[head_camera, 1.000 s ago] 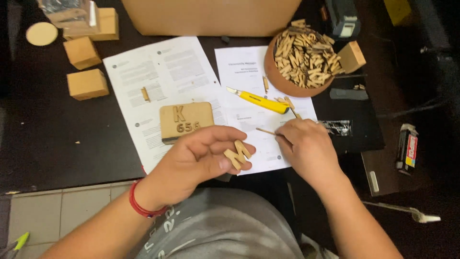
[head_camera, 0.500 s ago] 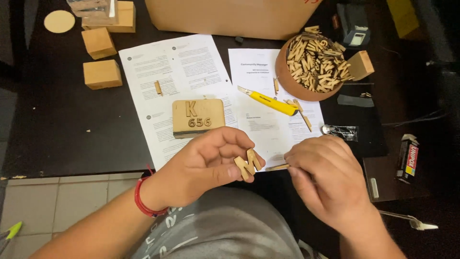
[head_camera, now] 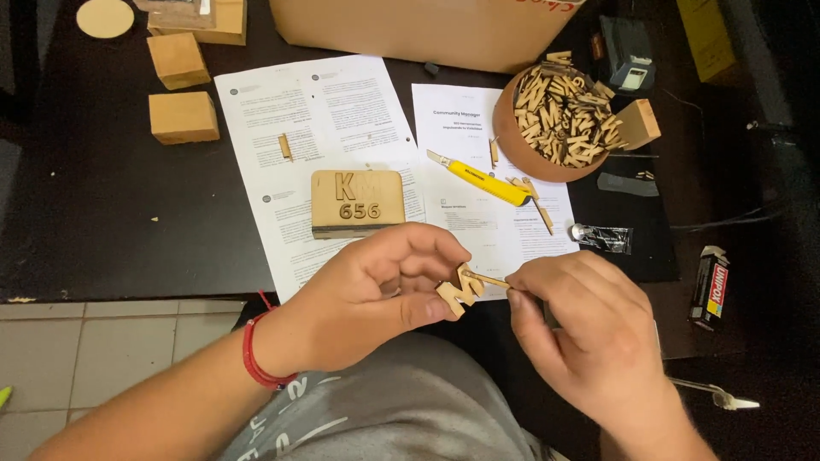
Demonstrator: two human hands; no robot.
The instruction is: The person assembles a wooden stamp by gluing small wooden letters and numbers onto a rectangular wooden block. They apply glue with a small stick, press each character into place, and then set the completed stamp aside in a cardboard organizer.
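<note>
Right hand (head_camera: 589, 337) moved off table edge toward lap, now meeting left hand (head_camera: 376, 294); thin stick (head_camera: 489, 279) tip brought against wooden letter (head_camera: 459, 288); letter turned more upright between left fingers.

A wooden plaque (head_camera: 357, 202) lies on the left paper sheet (head_camera: 325, 119), just behind the left hand (head_camera: 376, 294). Right of the plaque, a utility knife (head_camera: 478, 178) rests on the second sheet (head_camera: 465, 119), with a bowl (head_camera: 534, 162) of wooden letters (head_camera: 564, 111) behind it. Wooden blocks (head_camera: 183, 117) sit far left. A small tube (head_camera: 602, 238), possibly glue, lies behind the right hand (head_camera: 589, 333).
</note>
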